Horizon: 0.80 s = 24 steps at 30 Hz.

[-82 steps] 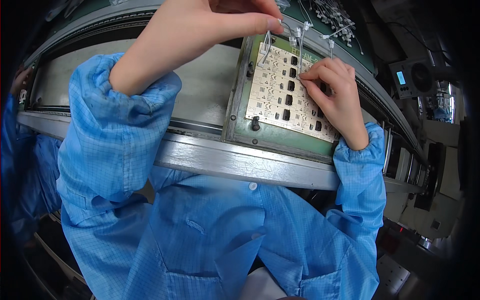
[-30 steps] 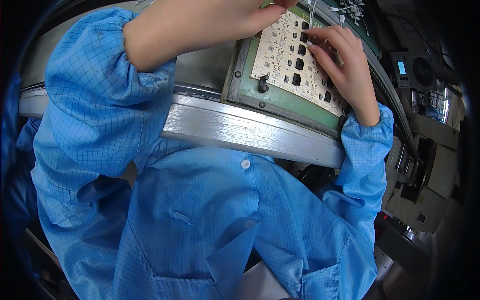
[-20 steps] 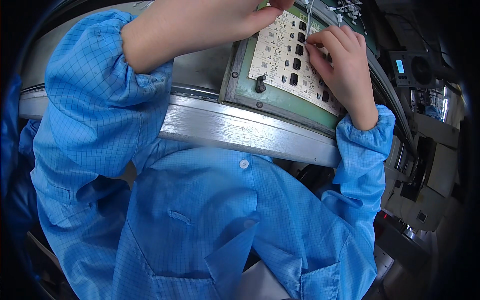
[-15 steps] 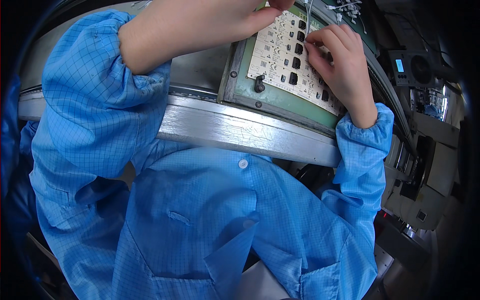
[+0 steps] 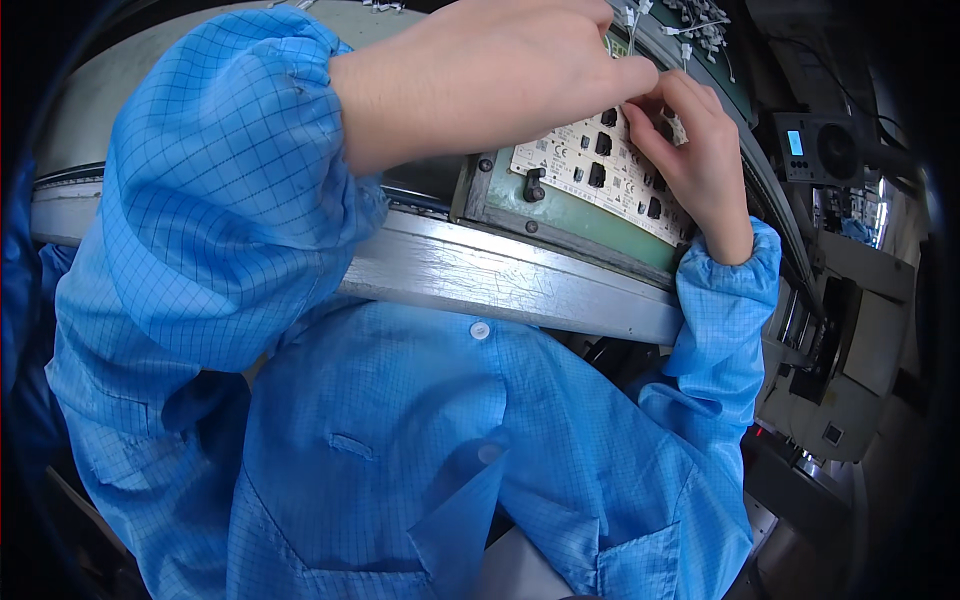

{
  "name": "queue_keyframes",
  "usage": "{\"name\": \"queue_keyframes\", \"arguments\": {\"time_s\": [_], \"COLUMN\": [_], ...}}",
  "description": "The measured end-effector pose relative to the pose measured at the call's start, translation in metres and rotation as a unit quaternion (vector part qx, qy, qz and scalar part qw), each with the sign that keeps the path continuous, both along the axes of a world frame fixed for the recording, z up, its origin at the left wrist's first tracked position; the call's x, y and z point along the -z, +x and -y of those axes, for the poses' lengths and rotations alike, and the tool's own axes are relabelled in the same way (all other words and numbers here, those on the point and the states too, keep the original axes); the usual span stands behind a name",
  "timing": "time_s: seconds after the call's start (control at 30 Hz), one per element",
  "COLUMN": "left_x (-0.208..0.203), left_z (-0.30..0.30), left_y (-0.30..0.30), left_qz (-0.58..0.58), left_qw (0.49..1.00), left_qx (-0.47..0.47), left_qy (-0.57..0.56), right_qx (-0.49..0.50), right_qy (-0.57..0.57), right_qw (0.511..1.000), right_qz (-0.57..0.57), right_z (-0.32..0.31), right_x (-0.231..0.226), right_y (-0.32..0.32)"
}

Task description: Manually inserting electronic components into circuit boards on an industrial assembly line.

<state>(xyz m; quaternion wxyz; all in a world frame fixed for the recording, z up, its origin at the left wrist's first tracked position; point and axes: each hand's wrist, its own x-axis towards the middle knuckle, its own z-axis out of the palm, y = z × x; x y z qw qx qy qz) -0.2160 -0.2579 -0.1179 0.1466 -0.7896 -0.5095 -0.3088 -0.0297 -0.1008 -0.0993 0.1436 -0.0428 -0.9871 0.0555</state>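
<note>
My left hand (image 5: 530,75) reaches across the upper part of a white printed circuit board panel (image 5: 640,190), its thumb and fingers closed. Its thumb tip meets the fingertips of my right hand (image 5: 695,145), whose thumb and index finger are bent together over the panel's right part. Whatever either hand pinches is hidden behind the fingers. Thin wires with white plug ends (image 5: 632,18) rise just beyond the left hand. Rows of black components (image 5: 597,175) show on the panel, which lies in a green fixture (image 5: 560,215) with a black clamp knob (image 5: 535,184).
A metal rail (image 5: 500,262) runs along the near edge of the work surface. Several white-plugged wire leads (image 5: 705,25) lie piled at the far right. Beyond the right arm stands a dark device with a small lit screen (image 5: 796,143). A grey surface (image 5: 200,80) extends on the left.
My left hand has moved right and nearer, so its fingers now meet the right hand's and cover more of the panel. The right hand stays over about the same part of the panel.
</note>
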Motion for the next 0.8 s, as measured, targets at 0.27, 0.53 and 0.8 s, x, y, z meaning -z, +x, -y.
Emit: {"name": "queue_keyframes", "arguments": {"time_s": [0.27, 0.53, 0.8], "left_x": [0.004, 0.003, 0.005], "left_z": [-0.001, 0.004, 0.002], "left_y": [-0.001, 0.0, 0.005], "left_qz": [-0.023, -0.027, -0.072], "left_qw": [0.999, 0.999, 0.997], "left_qx": [-0.015, -0.023, -0.035], "left_qy": [-0.024, -0.035, 0.0], "right_qx": [0.027, -0.007, -0.012], "right_qy": [-0.072, 0.017, 0.095], "right_qw": [0.997, 1.0, 0.995], "right_qz": [-0.006, -0.007, 0.023], "right_z": [0.004, 0.012, 0.013], "right_x": [0.006, 0.001, 0.007], "right_y": [-0.001, -0.004, 0.0]}}
